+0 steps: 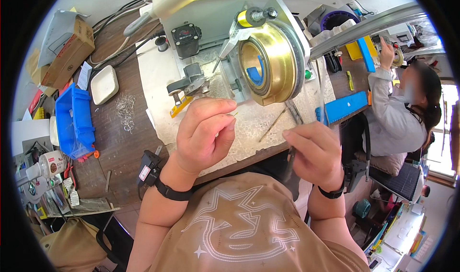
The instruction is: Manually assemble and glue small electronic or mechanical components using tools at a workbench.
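Observation:
My left hand (206, 133) hangs over the near edge of the pale work sheet, fingers pinched. A tiny yellow-green tip pokes out at its fingertips; the rest is hidden. To the right, my right hand (316, 152) is closed round a dark thin tool (290, 163), blurred and pointing down. Beyond both hands stands a bench machine with a large brass-coloured ring (282, 63), a blue strip (255, 74) inside it. A yellow spool (247, 18) sits above the ring. A thin stick (273, 126) and a grey metal hand tool (293, 111) lie between my hands.
At left are a blue bin (76, 121), a white dish (104, 85), a pile of small wire pieces (126, 110) and a cardboard box (69, 54). A metal rail (364, 28) crosses at upper right. Another person (400, 111) sits at right beside a blue tray (346, 107).

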Tool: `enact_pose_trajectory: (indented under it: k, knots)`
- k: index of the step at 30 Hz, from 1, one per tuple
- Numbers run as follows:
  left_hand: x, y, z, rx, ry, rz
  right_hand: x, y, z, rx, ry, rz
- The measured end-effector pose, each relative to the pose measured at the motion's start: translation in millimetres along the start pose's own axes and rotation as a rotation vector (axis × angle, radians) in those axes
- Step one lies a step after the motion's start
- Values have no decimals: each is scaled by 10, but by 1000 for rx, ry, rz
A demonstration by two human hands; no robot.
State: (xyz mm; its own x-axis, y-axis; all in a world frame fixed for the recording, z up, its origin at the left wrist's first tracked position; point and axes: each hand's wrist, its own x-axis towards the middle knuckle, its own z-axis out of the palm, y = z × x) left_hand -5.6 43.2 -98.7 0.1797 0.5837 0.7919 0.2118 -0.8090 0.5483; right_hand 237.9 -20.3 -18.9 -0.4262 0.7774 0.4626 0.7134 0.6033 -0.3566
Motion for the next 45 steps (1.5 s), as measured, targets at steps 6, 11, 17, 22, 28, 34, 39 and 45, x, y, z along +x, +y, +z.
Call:
enact_pose_trajectory:
  k: [6, 11, 17, 22, 28, 34, 39, 45]
  knots:
    - [0, 6, -25, 2, -4, -1, 56, 5, 135, 1, -69, -88]
    - [16, 3, -21, -10, -4, 3, 64, -12, 193, -21, -124, -83]
    - [44, 0, -18, -14, 40, 50, 59, 26, 310, -22, -133, -47]
    - [3, 20, -32, -2, -16, -5, 29, 9, 352, -32, -182, -14]
    - [3, 11, 2, -4, -30, -14, -28, 41, 337, -6, -200, -2]
    - [-18, -4, 31, -31, -75, -37, -48, 82, 340, 4, -190, 11]
    - [-25, -17, 33, -40, -98, -53, -51, 119, 374, 8, -184, 8]
    - [7, -8, 54, -49, -82, -74, -18, 135, 401, 3, -170, 0]
